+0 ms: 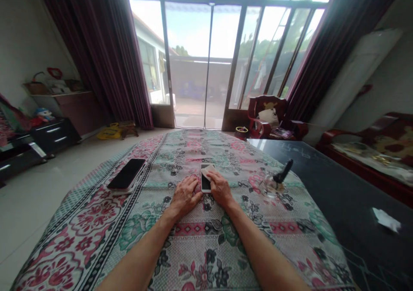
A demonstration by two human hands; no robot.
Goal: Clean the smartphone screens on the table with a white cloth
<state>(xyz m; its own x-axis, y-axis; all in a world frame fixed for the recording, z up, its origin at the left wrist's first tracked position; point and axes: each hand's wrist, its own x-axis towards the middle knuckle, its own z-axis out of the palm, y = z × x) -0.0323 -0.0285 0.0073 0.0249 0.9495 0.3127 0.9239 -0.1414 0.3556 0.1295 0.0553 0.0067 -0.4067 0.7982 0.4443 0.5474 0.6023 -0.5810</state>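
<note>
A small white-framed phone [205,182] lies face up on a flowered cloth [193,239] that covers the table. My left hand [185,195] rests flat beside the phone's left edge, fingers together and touching it. My right hand [220,188] presses a small pale wipe [209,170] onto the phone's upper right part with its fingertips. A larger black tablet [126,174] lies on the cloth to the left, apart from both hands.
A clear spray bottle with a black nozzle [275,181] lies on the cloth to the right. Beyond the cloth is a dark glass tabletop [338,188] with a crumpled white paper [386,220]. A red wooden chair [267,114] stands before the glass doors.
</note>
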